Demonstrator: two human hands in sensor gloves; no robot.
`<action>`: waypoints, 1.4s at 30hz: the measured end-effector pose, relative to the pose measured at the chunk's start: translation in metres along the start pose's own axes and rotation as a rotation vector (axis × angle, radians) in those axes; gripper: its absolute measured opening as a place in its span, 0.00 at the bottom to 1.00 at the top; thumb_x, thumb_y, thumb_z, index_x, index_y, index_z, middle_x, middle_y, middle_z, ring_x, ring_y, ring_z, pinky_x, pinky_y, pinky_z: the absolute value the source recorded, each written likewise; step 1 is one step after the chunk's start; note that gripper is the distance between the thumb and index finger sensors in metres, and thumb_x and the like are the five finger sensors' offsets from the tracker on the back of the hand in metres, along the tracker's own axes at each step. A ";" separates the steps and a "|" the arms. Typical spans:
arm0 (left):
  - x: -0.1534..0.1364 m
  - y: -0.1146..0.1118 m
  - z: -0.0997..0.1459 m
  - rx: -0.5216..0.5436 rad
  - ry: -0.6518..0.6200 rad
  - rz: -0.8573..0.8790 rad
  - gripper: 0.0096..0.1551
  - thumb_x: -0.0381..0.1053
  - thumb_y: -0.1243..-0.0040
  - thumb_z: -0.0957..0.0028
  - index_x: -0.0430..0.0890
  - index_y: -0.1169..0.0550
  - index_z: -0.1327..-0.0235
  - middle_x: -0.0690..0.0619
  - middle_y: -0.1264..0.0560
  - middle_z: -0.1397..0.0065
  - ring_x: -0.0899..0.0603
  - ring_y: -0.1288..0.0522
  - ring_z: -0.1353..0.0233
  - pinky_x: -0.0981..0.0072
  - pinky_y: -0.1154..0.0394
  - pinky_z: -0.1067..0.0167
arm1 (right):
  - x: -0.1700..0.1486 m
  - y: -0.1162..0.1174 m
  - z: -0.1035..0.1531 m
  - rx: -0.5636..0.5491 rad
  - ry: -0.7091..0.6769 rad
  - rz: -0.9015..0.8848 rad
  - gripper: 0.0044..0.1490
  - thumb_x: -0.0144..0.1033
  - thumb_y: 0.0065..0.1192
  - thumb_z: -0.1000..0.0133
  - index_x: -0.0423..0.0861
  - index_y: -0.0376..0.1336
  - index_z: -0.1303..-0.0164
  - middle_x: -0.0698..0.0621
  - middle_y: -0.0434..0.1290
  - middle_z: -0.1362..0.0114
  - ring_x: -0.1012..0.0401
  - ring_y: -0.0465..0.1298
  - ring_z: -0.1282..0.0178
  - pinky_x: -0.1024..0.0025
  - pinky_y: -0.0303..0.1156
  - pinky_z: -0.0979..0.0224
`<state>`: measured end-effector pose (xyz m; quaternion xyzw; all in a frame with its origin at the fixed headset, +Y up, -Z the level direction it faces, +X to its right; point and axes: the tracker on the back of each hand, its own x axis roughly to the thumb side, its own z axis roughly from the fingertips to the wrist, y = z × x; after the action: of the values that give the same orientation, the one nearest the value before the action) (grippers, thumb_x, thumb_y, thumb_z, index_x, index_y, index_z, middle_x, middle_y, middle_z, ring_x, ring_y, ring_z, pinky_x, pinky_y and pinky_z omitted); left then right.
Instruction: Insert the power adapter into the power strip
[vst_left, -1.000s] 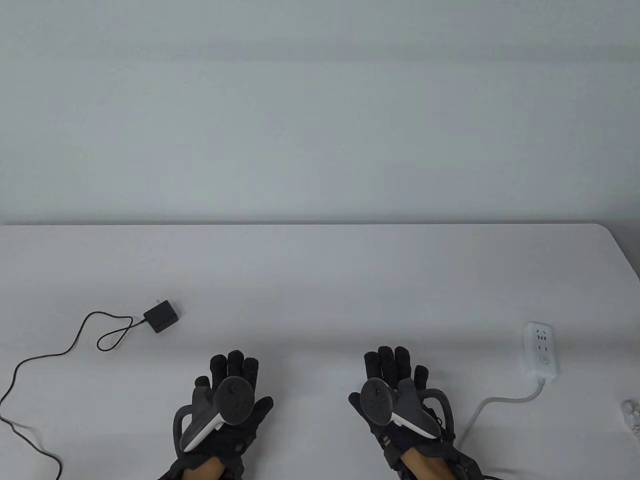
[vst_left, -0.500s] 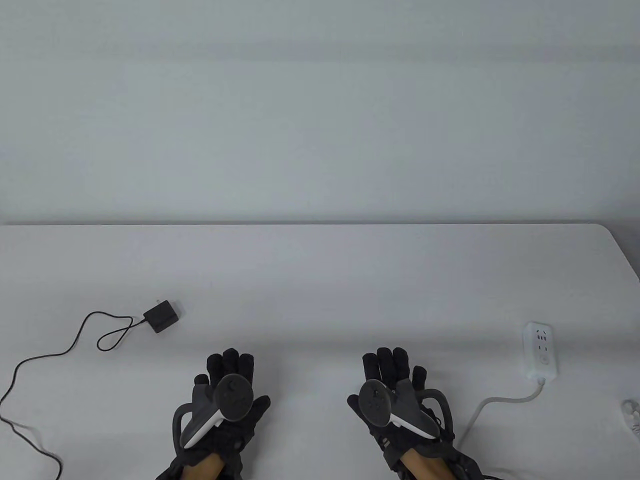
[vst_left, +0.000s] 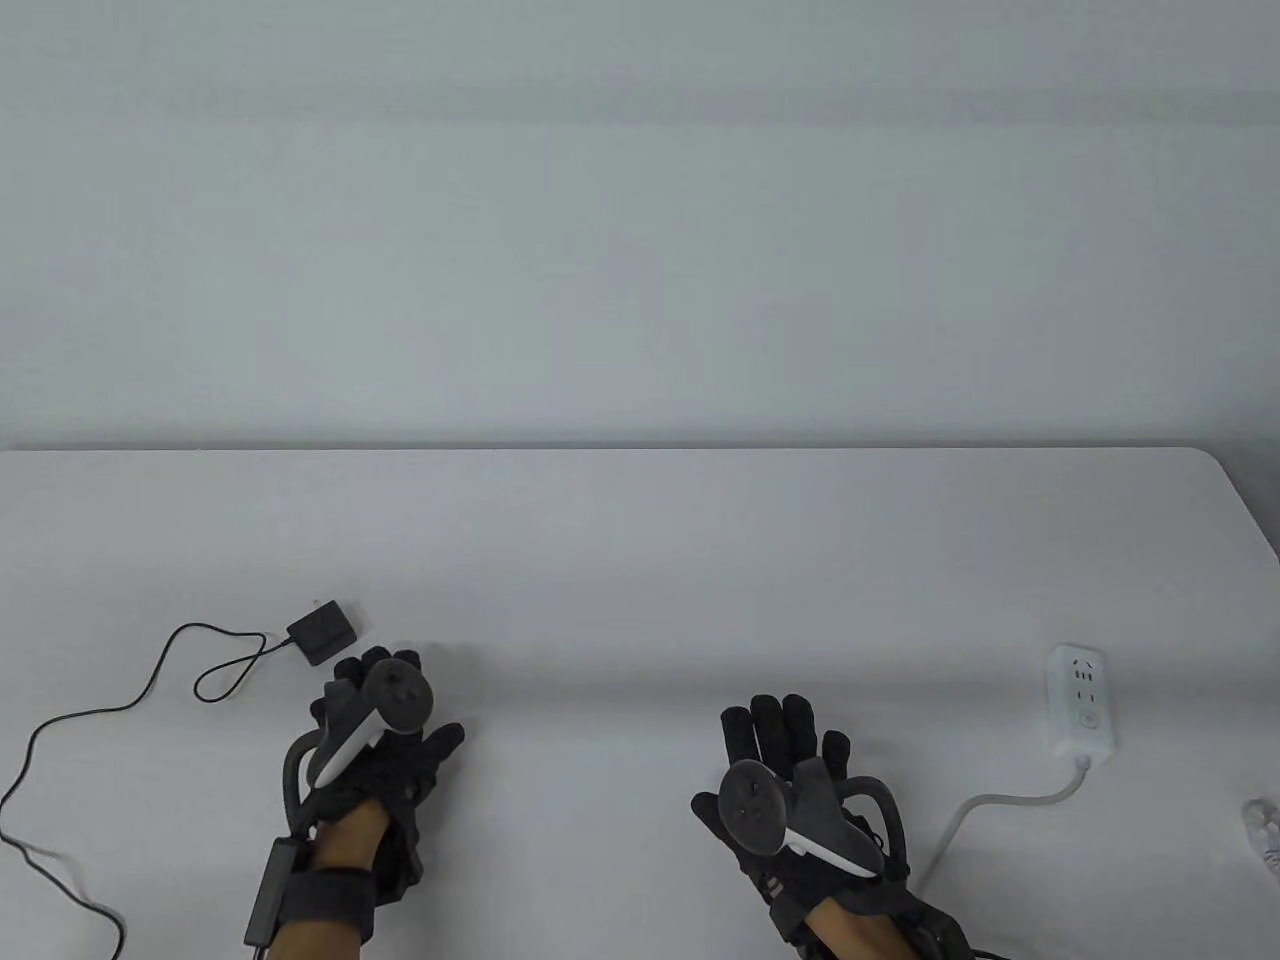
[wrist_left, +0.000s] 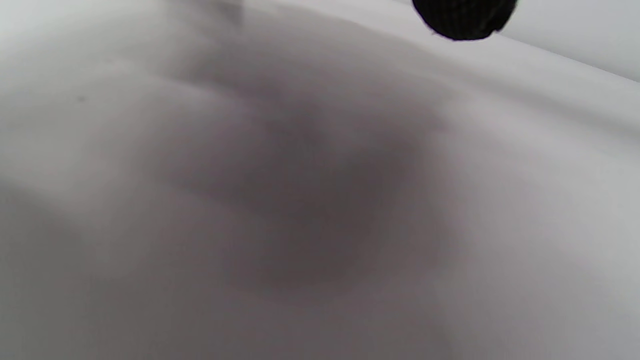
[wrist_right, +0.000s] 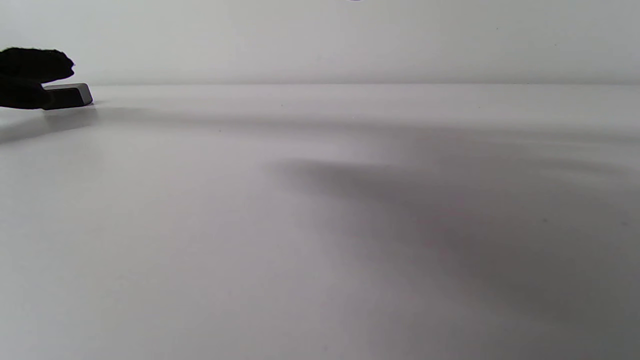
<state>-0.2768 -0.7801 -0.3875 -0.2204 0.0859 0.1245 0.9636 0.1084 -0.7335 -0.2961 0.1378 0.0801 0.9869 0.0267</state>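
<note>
The black power adapter (vst_left: 322, 632) lies on the white table at the left, prongs pointing away, with its thin black cable (vst_left: 150, 680) looping off to the left. My left hand (vst_left: 372, 690) is empty, and its fingertips are just short of the adapter's near right corner. One gloved fingertip (wrist_left: 462, 20) shows in the left wrist view above blurred table. The white power strip (vst_left: 1082, 703) lies at the right, sockets up. My right hand (vst_left: 785, 765) rests flat and open on the table, well left of the strip. In the right wrist view a dark block (wrist_right: 67, 96) beside a gloved hand is probably the adapter.
The strip's white cord (vst_left: 985, 805) curves from its near end toward the table's front edge. A small pale object (vst_left: 1262, 825) sits at the right border. The table's rounded back right corner (vst_left: 1225, 470) is in view.
My left hand has moved forward and to the left, from beside the right hand to right by the adapter. The right hand, adapter and strip have stayed put.
</note>
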 end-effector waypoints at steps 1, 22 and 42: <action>-0.006 0.005 -0.008 0.001 0.029 -0.002 0.56 0.70 0.55 0.48 0.54 0.69 0.24 0.47 0.73 0.16 0.36 0.76 0.17 0.37 0.70 0.23 | -0.001 0.000 0.000 0.000 -0.002 -0.002 0.56 0.63 0.33 0.42 0.39 0.30 0.16 0.30 0.36 0.13 0.32 0.36 0.18 0.27 0.41 0.27; -0.052 0.053 -0.081 0.084 0.312 -0.160 0.50 0.66 0.51 0.48 0.61 0.61 0.21 0.45 0.59 0.15 0.34 0.56 0.15 0.34 0.55 0.21 | -0.006 0.001 -0.002 0.024 0.007 -0.034 0.57 0.64 0.33 0.42 0.39 0.30 0.15 0.29 0.36 0.13 0.31 0.35 0.19 0.27 0.41 0.28; -0.029 0.049 -0.065 0.112 0.263 -0.316 0.55 0.60 0.44 0.48 0.31 0.54 0.25 0.29 0.32 0.29 0.30 0.22 0.38 0.38 0.19 0.38 | -0.007 -0.002 0.000 0.012 0.014 -0.055 0.57 0.64 0.33 0.42 0.38 0.30 0.16 0.29 0.36 0.13 0.30 0.36 0.19 0.26 0.41 0.28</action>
<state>-0.3256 -0.7725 -0.4583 -0.1915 0.1821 -0.0630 0.9624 0.1157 -0.7317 -0.2980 0.1290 0.0902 0.9861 0.0526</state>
